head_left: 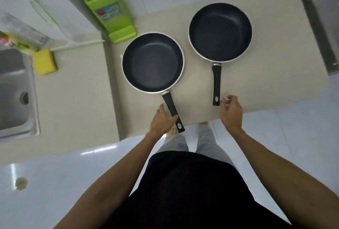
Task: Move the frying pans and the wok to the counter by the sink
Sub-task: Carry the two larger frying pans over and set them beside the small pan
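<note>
With both frying pans resting on the counter (256,74) right of the sink (16,89), the near pan's handle (173,112) is touched by the loosely open left hand (162,120), the far pan's handle (216,85) is neared by the open right hand (231,112), and firm closure is judged necessary before lifting.

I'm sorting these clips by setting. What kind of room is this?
Most likely a home kitchen: a steel sink set into the counter, two frying pans and a green knife block.
</note>
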`<move>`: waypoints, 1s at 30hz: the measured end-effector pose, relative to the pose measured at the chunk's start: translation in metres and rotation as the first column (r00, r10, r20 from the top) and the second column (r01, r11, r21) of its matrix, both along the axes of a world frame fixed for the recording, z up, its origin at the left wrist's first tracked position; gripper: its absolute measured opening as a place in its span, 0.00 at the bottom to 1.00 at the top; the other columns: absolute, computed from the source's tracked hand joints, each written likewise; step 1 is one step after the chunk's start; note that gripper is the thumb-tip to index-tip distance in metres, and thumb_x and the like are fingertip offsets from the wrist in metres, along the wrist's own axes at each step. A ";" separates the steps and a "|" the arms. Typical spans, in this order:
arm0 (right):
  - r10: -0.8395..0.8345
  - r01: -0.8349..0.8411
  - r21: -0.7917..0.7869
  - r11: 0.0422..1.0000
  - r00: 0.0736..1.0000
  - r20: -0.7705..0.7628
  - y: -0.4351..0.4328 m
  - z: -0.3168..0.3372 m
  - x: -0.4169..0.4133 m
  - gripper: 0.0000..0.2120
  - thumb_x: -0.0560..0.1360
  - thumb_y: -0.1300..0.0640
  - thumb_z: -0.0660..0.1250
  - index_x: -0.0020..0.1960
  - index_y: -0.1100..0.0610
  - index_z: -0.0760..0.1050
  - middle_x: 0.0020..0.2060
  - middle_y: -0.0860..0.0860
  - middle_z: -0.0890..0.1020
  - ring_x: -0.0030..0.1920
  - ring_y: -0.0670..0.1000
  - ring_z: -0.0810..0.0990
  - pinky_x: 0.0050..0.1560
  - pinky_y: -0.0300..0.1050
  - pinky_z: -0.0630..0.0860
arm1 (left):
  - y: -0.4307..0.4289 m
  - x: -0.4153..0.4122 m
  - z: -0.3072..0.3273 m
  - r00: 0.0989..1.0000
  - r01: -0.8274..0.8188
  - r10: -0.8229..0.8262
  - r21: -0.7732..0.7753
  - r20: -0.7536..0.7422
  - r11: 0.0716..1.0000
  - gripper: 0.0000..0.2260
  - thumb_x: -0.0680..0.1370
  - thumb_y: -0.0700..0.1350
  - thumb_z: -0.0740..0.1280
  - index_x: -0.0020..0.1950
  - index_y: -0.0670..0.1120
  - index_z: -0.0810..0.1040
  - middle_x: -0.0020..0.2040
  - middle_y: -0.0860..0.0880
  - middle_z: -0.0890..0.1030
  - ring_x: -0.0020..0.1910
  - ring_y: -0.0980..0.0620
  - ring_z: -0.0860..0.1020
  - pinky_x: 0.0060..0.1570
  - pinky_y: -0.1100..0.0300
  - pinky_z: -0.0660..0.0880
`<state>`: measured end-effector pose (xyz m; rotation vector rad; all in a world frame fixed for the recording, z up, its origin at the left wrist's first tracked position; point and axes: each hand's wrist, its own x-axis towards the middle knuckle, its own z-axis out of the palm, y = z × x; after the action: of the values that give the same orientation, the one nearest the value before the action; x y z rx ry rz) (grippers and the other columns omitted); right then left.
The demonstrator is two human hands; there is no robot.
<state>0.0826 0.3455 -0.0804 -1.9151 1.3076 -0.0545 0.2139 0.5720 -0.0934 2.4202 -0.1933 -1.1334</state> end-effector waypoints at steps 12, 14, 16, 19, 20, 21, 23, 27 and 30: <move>0.079 -0.039 0.554 0.832 0.996 -0.049 -0.084 -0.054 0.054 0.29 0.72 0.34 0.68 0.58 0.57 0.75 0.39 0.52 0.84 0.37 0.52 0.83 0.39 0.48 0.82 | -0.045 -0.049 -0.014 0.598 -0.781 0.706 -0.077 -0.379 0.620 0.14 0.80 0.49 0.68 0.58 0.39 0.73 0.46 0.42 0.80 0.37 0.44 0.81 0.46 0.47 0.80; 0.057 -0.026 0.703 0.710 0.998 -0.021 -0.091 -0.054 0.066 0.21 0.72 0.39 0.70 0.49 0.58 0.77 0.38 0.55 0.85 0.32 0.55 0.84 0.37 0.51 0.82 | -0.053 -0.044 -0.013 0.525 -0.830 0.736 -0.067 -0.426 0.553 0.10 0.81 0.43 0.67 0.56 0.37 0.76 0.48 0.39 0.82 0.36 0.42 0.81 0.47 0.45 0.79; -0.011 0.021 0.799 0.601 1.000 -0.017 -0.096 -0.052 0.076 0.12 0.75 0.49 0.70 0.50 0.57 0.77 0.42 0.55 0.87 0.36 0.56 0.86 0.39 0.51 0.82 | -0.057 -0.038 -0.012 0.463 -0.862 0.746 -0.049 -0.478 0.504 0.03 0.80 0.37 0.65 0.50 0.38 0.77 0.47 0.37 0.83 0.31 0.43 0.80 0.42 0.46 0.78; -0.043 0.015 0.838 0.546 0.999 0.011 -0.103 -0.047 0.084 0.07 0.76 0.59 0.68 0.53 0.55 0.73 0.43 0.55 0.87 0.39 0.57 0.87 0.40 0.52 0.83 | -0.057 -0.030 -0.004 0.402 -0.876 0.720 -0.008 -0.565 0.482 0.03 0.79 0.37 0.64 0.51 0.39 0.76 0.45 0.38 0.83 0.25 0.47 0.75 0.34 0.54 0.76; -0.035 0.009 0.831 0.557 0.999 0.013 -0.106 -0.042 0.084 0.07 0.76 0.60 0.67 0.52 0.54 0.73 0.41 0.55 0.87 0.37 0.58 0.87 0.39 0.53 0.83 | -0.057 -0.028 0.000 0.390 -0.877 0.703 -0.006 -0.595 0.480 0.05 0.80 0.40 0.64 0.53 0.39 0.76 0.45 0.38 0.83 0.26 0.47 0.74 0.33 0.55 0.75; -0.029 0.007 0.824 0.567 1.000 0.012 -0.109 -0.036 0.083 0.08 0.75 0.60 0.67 0.53 0.53 0.73 0.39 0.55 0.86 0.35 0.59 0.86 0.39 0.54 0.83 | -0.059 -0.028 0.005 0.386 -0.876 0.688 -0.012 -0.614 0.481 0.09 0.82 0.45 0.63 0.54 0.40 0.76 0.45 0.38 0.84 0.26 0.46 0.74 0.32 0.56 0.76; -0.031 -0.007 0.831 0.556 0.999 0.029 -0.116 -0.023 0.078 0.08 0.75 0.59 0.67 0.54 0.53 0.73 0.35 0.55 0.83 0.31 0.58 0.81 0.37 0.54 0.82 | -0.065 -0.027 0.017 0.391 -0.883 0.670 -0.053 -0.631 0.466 0.17 0.84 0.55 0.59 0.56 0.42 0.75 0.46 0.38 0.86 0.25 0.45 0.75 0.30 0.55 0.76; -0.145 -0.049 0.896 0.441 0.981 0.125 -0.131 0.001 0.071 0.11 0.78 0.49 0.69 0.48 0.54 0.71 0.29 0.52 0.75 0.25 0.52 0.73 0.28 0.45 0.74 | -0.082 -0.021 0.039 0.405 -0.906 0.675 -0.169 -0.617 0.389 0.21 0.85 0.60 0.52 0.56 0.43 0.70 0.45 0.41 0.88 0.20 0.46 0.73 0.22 0.58 0.75; -0.302 -0.012 0.945 0.326 0.946 0.116 -0.138 0.017 0.071 0.18 0.79 0.37 0.61 0.42 0.52 0.69 0.24 0.47 0.69 0.20 0.47 0.66 0.22 0.37 0.65 | -0.098 -0.012 0.057 0.332 -0.943 0.721 -0.188 -0.608 0.276 0.17 0.85 0.56 0.53 0.47 0.45 0.70 0.32 0.46 0.83 0.20 0.49 0.72 0.21 0.63 0.70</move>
<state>0.1538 0.2078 -0.0637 -0.6990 0.9375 0.2962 0.2022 0.4744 -0.0363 1.2950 0.8136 -0.8132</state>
